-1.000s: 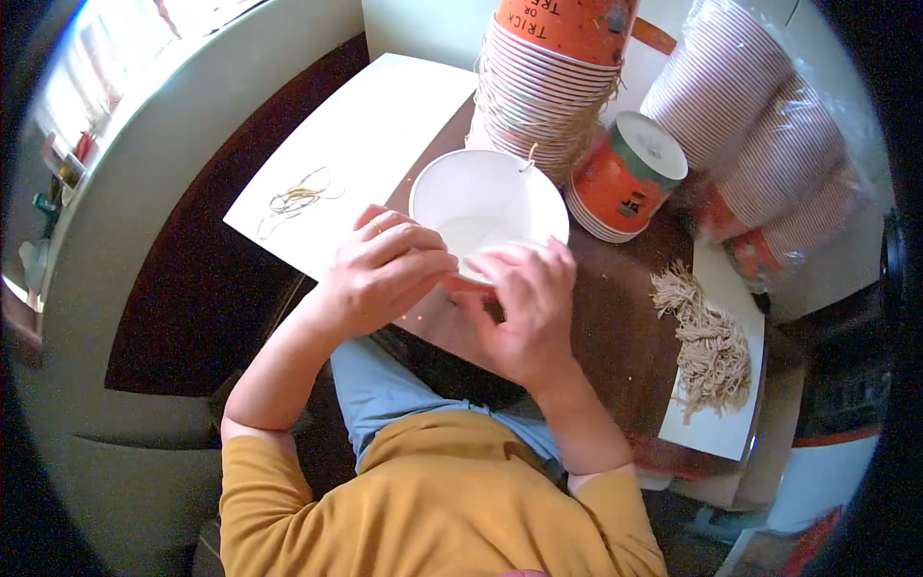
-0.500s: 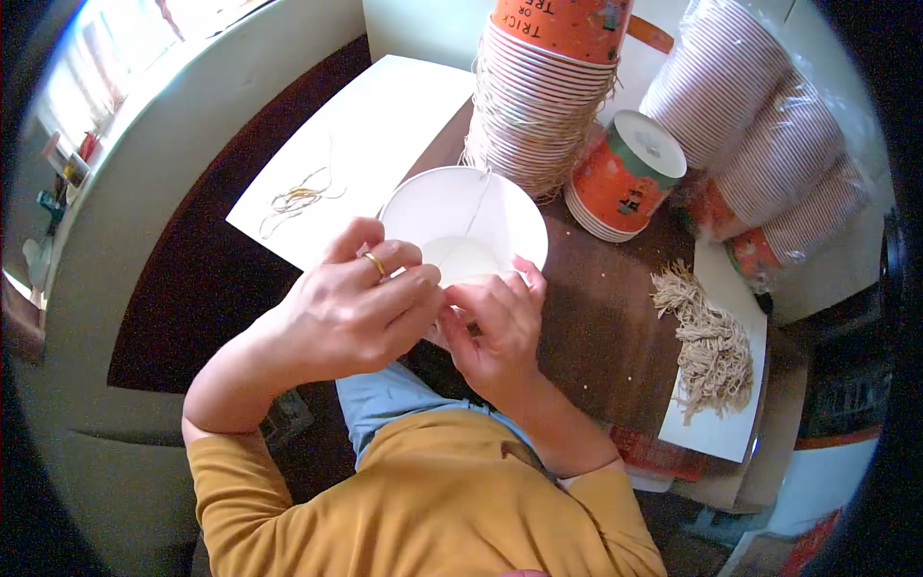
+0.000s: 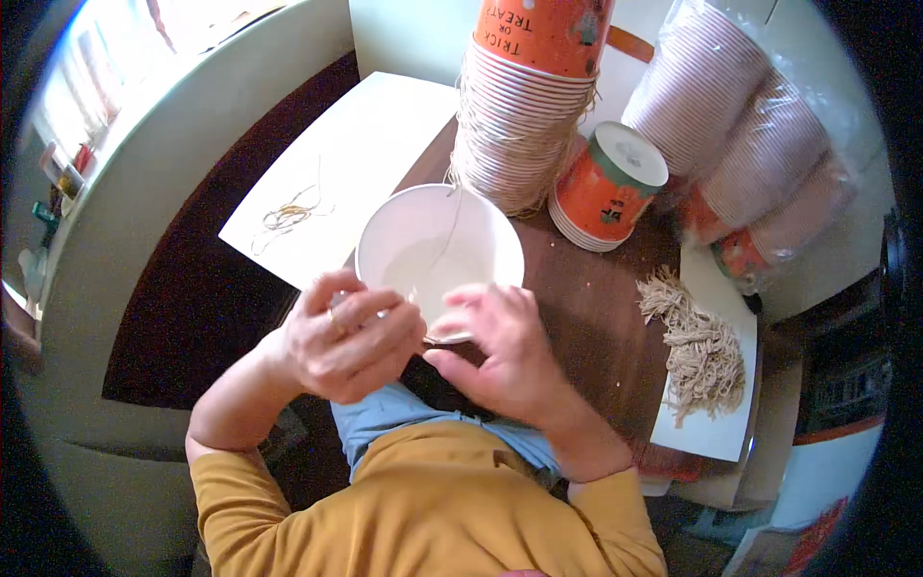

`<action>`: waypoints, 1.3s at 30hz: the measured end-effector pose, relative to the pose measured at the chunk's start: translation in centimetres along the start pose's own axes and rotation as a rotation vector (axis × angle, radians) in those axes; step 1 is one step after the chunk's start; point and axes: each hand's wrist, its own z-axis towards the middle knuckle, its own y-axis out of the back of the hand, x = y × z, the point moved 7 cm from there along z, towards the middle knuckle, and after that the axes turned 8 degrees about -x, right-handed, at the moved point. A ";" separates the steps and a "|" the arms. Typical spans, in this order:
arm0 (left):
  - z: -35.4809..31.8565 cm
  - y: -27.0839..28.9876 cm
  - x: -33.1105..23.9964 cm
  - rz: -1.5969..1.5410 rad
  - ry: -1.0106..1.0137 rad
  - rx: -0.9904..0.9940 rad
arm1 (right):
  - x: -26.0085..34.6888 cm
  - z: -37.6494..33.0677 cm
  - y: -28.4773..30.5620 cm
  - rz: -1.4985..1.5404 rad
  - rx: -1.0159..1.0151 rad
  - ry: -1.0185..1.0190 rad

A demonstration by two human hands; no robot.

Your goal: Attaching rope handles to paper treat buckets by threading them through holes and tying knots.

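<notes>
A white-lined paper bucket (image 3: 394,226) stands in front of me, its mouth tilted up toward me. A thin beige string (image 3: 454,219) hangs from its far rim down along the inside. At the near rim, on the left, my left hand (image 3: 351,337) has its fingers curled together in a pinch; what they hold is hidden. My right hand (image 3: 500,351) is at the near right rim with thumb and fingers apart, slightly blurred, with nothing seen in it.
Behind the bucket rises a tall stack of orange buckets (image 3: 527,125) with strings. Right of it sits a shorter upturned stack (image 3: 606,192). Plastic-wrapped stacks (image 3: 760,144) stand at far right. A bundle of beige strings (image 3: 700,351) lies on white card; loose strings (image 3: 288,213) lie on the left sheet.
My right hand has drawn back from the left and its fingers have spread. My left hand has shifted slightly down and left, still curled. The view has moved a little.
</notes>
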 end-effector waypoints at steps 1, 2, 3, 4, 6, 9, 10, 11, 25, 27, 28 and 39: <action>-0.3 0.4 -0.3 -0.011 -0.015 -0.052 | -0.4 1.2 1.4 -0.049 -0.056 -0.008; -0.8 0.6 -0.7 -0.039 -0.035 -0.114 | -1.1 2.4 2.6 -0.093 -0.107 -0.011; -1.0 0.4 -1.0 -0.094 -0.048 -0.123 | -2.3 4.1 3.5 -0.189 -0.065 -0.079; -1.3 0.2 -1.3 -0.145 -0.059 -0.125 | -3.3 5.7 3.9 -0.307 -0.080 -0.055; -1.4 -0.4 -2.3 -0.214 -0.098 -0.168 | -6.9 8.3 2.7 -0.477 0.202 -0.235; -1.6 -1.2 -3.5 -0.254 -0.099 -0.268 | -10.9 9.0 -2.1 -0.458 0.618 -0.227; -1.7 -1.0 -3.4 -0.235 -0.067 -0.276 | -11.5 9.1 -3.3 -0.335 0.593 -0.246; -1.8 -0.8 -3.3 -0.219 -0.038 -0.290 | -11.6 9.2 -3.9 -0.217 0.567 -0.267; -0.8 -3.8 16.3 -1.723 0.673 -0.702 | 1.3 13.0 12.6 0.483 0.095 0.104; 4.5 -3.1 19.0 -1.306 0.823 -0.726 | -0.6 16.0 16.4 0.390 0.029 0.089; 4.5 -2.5 21.7 -1.215 0.798 -0.662 | 2.0 18.8 15.6 0.316 -0.056 -0.130; 15.5 -12.2 29.5 -1.034 0.797 -0.545 | -9.4 26.9 17.0 0.237 -0.283 0.105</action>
